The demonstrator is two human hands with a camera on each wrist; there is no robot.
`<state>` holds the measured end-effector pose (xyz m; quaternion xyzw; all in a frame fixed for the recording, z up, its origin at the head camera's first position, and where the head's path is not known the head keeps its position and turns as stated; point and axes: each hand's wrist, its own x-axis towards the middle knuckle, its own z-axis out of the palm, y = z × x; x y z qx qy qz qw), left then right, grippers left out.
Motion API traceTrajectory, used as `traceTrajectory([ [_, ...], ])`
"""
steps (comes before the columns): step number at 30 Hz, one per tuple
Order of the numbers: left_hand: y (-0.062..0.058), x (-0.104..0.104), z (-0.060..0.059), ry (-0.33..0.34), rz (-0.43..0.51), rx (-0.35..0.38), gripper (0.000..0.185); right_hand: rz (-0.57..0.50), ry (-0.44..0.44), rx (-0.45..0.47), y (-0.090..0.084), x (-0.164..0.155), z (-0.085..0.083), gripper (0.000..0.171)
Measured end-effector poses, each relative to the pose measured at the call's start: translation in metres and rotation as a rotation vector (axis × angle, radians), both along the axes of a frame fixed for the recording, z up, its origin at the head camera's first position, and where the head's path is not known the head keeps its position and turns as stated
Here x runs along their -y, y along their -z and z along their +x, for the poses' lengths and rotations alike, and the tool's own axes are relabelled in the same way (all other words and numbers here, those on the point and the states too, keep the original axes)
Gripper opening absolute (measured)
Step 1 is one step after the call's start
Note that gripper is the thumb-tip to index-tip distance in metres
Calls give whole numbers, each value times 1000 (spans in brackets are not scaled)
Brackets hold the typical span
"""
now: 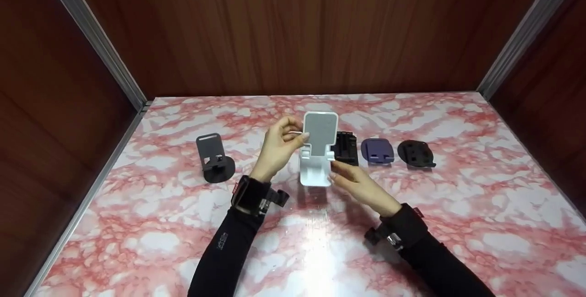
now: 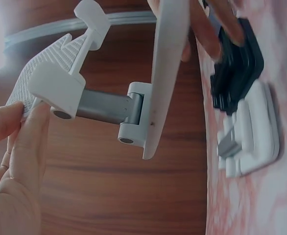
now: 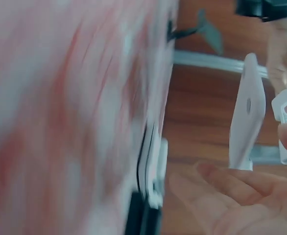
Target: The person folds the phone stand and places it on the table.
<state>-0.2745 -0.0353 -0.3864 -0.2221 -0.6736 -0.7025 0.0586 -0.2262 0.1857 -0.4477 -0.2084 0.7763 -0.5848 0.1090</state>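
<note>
A white phone stand with a grey pad on its upper plate hangs over the table, unfolded. My left hand pinches the left side of that plate between thumb and fingers. In the left wrist view a metal arm joins the plate to the flat base. Around the right edge of the base is my right hand, thumb in front and fingers behind. Its fingers reach out straight and loose, spread off the base's underside in the wrist views.
Behind the held stand lie a folded white stand and a black one. Right of these are a purple folded stand and a round black one. A dark grey stand stands unfolded at left. Wood panels wall the table.
</note>
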Motion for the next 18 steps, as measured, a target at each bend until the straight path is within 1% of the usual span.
traceTrajectory([
  [3,-1,-3,7,18,-5,6,16,-248,-37,241,2,3,1,53],
  [5,-2,-4,11,24,-11,2,17,-366,-31,347,2,4,2,47],
  [6,-3,-5,13,25,-12,-2,17,-412,-34,378,2,4,2,43],
  [8,-3,-5,15,22,-17,-7,17,-462,-27,409,1,4,2,40],
  [11,-5,-5,17,4,-34,-27,18,-496,-38,427,0,4,3,40],
  [14,-6,-3,18,-21,-63,-62,19,-492,-57,425,-1,4,3,41],
  [18,-8,0,19,-52,-98,-110,31,-475,-71,425,-2,4,4,42],
])
